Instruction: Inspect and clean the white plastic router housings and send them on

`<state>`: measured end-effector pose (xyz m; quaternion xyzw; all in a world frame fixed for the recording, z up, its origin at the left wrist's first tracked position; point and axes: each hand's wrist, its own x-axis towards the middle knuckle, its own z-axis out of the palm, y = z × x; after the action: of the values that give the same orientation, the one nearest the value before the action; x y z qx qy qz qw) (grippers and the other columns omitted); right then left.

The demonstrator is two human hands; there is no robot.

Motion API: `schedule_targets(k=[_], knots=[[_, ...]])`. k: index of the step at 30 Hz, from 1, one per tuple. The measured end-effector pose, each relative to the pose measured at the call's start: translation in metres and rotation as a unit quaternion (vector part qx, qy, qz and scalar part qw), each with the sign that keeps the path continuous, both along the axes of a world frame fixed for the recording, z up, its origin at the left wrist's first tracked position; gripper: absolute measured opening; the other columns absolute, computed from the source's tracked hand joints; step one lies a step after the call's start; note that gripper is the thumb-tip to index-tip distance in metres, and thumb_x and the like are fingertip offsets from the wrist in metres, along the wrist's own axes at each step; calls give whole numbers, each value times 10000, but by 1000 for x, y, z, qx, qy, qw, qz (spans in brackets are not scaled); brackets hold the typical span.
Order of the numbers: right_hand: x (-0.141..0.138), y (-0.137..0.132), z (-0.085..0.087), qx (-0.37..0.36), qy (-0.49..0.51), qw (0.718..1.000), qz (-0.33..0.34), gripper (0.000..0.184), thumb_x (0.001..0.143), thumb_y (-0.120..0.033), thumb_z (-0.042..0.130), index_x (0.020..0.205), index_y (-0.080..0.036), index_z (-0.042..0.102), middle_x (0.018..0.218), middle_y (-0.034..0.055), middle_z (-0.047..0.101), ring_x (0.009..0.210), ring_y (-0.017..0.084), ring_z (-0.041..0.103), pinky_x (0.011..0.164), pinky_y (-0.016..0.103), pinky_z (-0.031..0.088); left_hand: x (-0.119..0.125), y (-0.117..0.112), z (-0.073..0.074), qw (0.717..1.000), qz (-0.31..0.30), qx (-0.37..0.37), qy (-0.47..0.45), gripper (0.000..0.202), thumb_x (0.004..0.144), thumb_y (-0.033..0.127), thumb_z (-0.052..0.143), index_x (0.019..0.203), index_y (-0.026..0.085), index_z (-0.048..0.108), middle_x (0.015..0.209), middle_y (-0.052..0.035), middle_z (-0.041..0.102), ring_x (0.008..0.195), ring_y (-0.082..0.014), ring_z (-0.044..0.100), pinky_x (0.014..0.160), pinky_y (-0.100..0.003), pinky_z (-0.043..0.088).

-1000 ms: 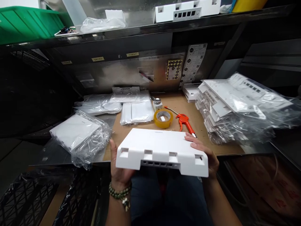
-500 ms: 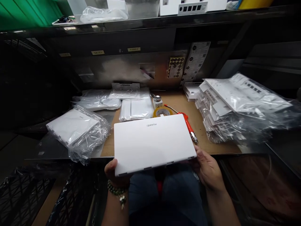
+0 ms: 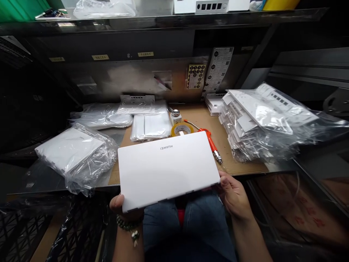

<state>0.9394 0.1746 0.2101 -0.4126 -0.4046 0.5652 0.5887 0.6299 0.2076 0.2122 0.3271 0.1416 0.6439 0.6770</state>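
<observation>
A flat white plastic cover (image 3: pixel 169 171) with an upside-down HUAWEI mark is held up in front of me, tilted, over the bench's front edge. My left hand (image 3: pixel 120 207) grips its lower left corner, thumb on top and fingers hidden beneath. At the lower right corner my right hand (image 3: pixel 236 194) is closed on the cover. Just behind the cover lie a roll of yellow tape (image 3: pixel 174 129) and a red-handled air blow gun (image 3: pixel 212 145). A small white bottle with a metal cap (image 3: pixel 176 117) stands behind the tape.
Bagged white covers (image 3: pixel 71 149) lie at the left. A tall pile of bagged white panels (image 3: pixel 256 120) is on the right. Clear plastic bags (image 3: pixel 151 125) are stacked mid-bench. A metal shelf edge (image 3: pixel 163 22) runs above, and black crates (image 3: pixel 24 233) sit lower left.
The view has shifted slightly, so the bench items sit further left in it. Both hands still hold the white cover, tilted a little more.
</observation>
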Motion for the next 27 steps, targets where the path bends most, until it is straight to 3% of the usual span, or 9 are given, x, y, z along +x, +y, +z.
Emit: schedule_targets(k=[4, 7, 9, 11, 14, 17, 21, 24, 27], knots=[[-2, 1, -2, -19, -7, 1000, -10, 423, 983, -532, 618, 1265, -245, 751, 1094, 118, 790, 887, 287, 779, 757, 410, 649, 0, -4, 7, 993, 73, -85, 24, 743, 747, 688, 685, 1366, 279, 643, 1168, -80, 795, 987, -313, 777, 756, -374, 672], [-3, 4, 3, -23, -37, 999, -27, 411, 999, -523, 600, 1271, -253, 751, 1131, 100, 787, 988, 281, 761, 841, 411, 635, 1, -3, 27, 963, 124, -231, 67, 685, 786, 698, 674, 1344, 300, 661, 1000, -53, 827, 849, -300, 791, 793, -447, 671], [-3, 6, 9, -12, -70, 997, -31, 398, 1006, -517, 594, 1260, -260, 760, 1149, 85, 788, 1052, 275, 744, 934, 418, 605, 4, 2, 44, 936, 115, -316, 100, 657, 794, 712, 679, 1302, 295, 688, 1006, -59, 824, 927, -324, 782, 862, -484, 656], [-1, 8, 15, 1, -101, 995, -21, 387, 1008, -515, 593, 1247, -267, 769, 1162, 73, 789, 1080, 270, 737, 994, 418, 576, 7, 11, 57, 917, 101, -363, 129, 690, 717, 723, 760, 1229, 262, 720, 1020, -80, 818, 1021, -365, 758, 886, -497, 648], [3, 8, 21, 17, -128, 992, 2, 375, 1007, -510, 597, 1243, -279, 773, 1162, 65, 794, 1071, 264, 745, 987, 406, 582, 10, 23, 63, 895, 132, -386, 180, 745, 489, 635, 950, 1071, 217, 745, 859, -63, 804, 937, -360, 764, 844, -454, 661], [9, 9, 23, 25, -160, 987, 16, 343, 1009, -484, 604, 1240, -294, 773, 1194, 58, 789, 1120, 259, 738, 1017, 401, 577, 7, 25, 57, 890, 183, -337, 245, 683, 440, 523, 1012, 974, 212, 720, 741, 0, 755, 777, -257, 755, 771, -348, 661], [16, 16, 27, 45, -188, 981, -27, 373, 998, -413, 651, 1362, -335, 684, 1343, 40, 726, 1288, 238, 659, 1098, 379, 533, 1, 14, 53, 911, 206, -146, 327, 407, 687, 523, 907, 854, 208, 709, 754, 13, 716, 687, -154, 694, 684, -219, 624], [18, 24, 35, 80, -184, 979, -42, 455, 989, -361, 676, 1438, -351, 605, 1350, 40, 722, 1268, 223, 670, 1078, 372, 547, 2, 8, 58, 897, 181, 11, 403, 185, 798, 391, 849, 833, 237, 751, 822, -1, 765, 776, -159, 733, 802, -227, 628], [16, 30, 43, 127, -227, 964, -54, 302, 995, -295, 669, 1294, -325, 704, 1205, 31, 782, 1135, 204, 730, 1025, 355, 574, 7, 8, 63, 882, 141, 124, 433, 78, 867, 267, 783, 944, 265, 781, 972, -22, 811, 922, -193, 767, 896, -265, 621]])
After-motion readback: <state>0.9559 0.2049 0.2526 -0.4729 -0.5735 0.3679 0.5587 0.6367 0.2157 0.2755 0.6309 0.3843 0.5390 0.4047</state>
